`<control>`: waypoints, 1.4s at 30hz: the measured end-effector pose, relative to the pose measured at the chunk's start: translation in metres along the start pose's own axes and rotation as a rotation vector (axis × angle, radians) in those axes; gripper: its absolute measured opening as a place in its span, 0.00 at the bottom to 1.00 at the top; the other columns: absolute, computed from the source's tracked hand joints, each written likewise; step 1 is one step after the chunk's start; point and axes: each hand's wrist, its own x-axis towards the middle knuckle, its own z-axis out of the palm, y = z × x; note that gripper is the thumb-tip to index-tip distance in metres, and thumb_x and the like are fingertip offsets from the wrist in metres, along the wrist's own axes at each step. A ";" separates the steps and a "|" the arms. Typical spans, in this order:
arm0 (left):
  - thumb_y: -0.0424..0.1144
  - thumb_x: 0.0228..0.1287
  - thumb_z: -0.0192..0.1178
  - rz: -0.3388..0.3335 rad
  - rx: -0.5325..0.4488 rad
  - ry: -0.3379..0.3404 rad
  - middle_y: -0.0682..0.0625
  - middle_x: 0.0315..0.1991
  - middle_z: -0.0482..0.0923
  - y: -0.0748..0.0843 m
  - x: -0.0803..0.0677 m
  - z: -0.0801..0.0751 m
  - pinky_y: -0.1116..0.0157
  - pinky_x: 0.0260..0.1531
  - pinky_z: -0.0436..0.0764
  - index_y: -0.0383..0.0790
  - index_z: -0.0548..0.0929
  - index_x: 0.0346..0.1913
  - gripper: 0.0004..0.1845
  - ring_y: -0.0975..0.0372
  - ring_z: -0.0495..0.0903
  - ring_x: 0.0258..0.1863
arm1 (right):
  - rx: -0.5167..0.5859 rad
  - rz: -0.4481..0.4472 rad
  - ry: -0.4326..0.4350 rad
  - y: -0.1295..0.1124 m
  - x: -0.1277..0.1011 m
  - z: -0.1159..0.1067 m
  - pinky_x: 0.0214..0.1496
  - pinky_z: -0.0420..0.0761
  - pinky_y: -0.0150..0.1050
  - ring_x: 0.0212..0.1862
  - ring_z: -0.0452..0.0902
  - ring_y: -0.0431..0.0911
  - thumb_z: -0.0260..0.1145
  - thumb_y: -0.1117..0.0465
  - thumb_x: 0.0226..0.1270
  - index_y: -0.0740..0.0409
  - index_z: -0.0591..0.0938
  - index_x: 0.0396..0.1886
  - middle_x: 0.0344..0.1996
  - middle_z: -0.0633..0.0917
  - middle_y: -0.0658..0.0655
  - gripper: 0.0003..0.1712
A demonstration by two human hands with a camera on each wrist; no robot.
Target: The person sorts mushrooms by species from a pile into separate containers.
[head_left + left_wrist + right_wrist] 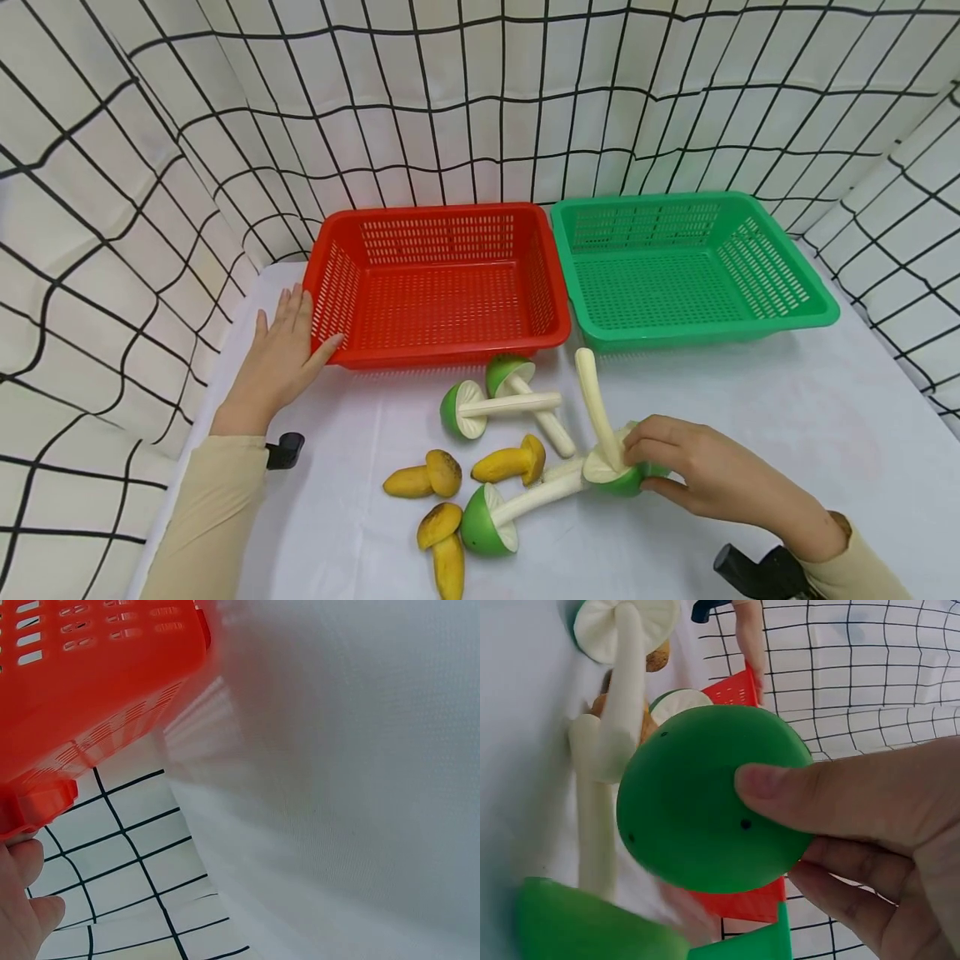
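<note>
My left hand [281, 362] lies against the left end of the red basket [442, 354], fingers straight along its side and thumb at the front corner. In the left wrist view, fingertips [46, 911] show right under the basket's rim. My right hand [693, 467] pinches the green cap [697, 810] of a toy mushroom, whose pale stem [596, 408] points up and away. Close beneath it lies another green-capped mushroom [592, 922], partly hidden in the head view. Left of these, a further green-capped mushroom [487, 525] lies on its side.
Two more green-capped mushrooms [465, 410] lie crossed before the red basket. Several yellow mushrooms [423, 477] are spread over the white cloth [322, 533]. A green basket [697, 329] stands to the right of the red one. Black netting [465, 100] over white fabric encloses the back and sides.
</note>
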 end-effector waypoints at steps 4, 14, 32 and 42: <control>0.59 0.72 0.37 0.001 0.005 0.001 0.30 0.72 0.35 0.000 0.000 0.000 0.38 0.64 0.34 0.23 0.41 0.71 0.44 0.44 0.32 0.72 | 0.068 0.007 0.008 0.001 0.008 -0.003 0.45 0.74 0.25 0.44 0.76 0.39 0.60 0.52 0.68 0.52 0.79 0.41 0.43 0.78 0.46 0.10; 0.59 0.72 0.37 0.000 -0.001 0.000 0.30 0.72 0.35 0.000 -0.001 0.000 0.39 0.64 0.33 0.23 0.41 0.71 0.44 0.44 0.32 0.72 | 0.115 -0.015 0.010 0.009 0.026 -0.005 0.48 0.74 0.26 0.44 0.76 0.40 0.63 0.55 0.65 0.54 0.79 0.43 0.43 0.79 0.48 0.10; 0.59 0.71 0.37 -0.022 -0.009 -0.006 0.32 0.73 0.33 0.001 -0.001 0.000 0.40 0.64 0.33 0.24 0.40 0.71 0.44 0.46 0.31 0.72 | 0.245 -0.013 0.075 0.033 0.061 -0.008 0.50 0.75 0.29 0.46 0.78 0.41 0.63 0.51 0.65 0.51 0.81 0.45 0.43 0.82 0.46 0.13; 0.59 0.71 0.38 -0.021 -0.003 0.004 0.32 0.73 0.35 0.001 -0.002 0.000 0.39 0.65 0.35 0.23 0.41 0.71 0.45 0.46 0.31 0.73 | 0.278 -0.060 0.104 0.042 0.083 -0.006 0.48 0.77 0.30 0.45 0.77 0.42 0.63 0.52 0.65 0.55 0.81 0.43 0.41 0.83 0.50 0.13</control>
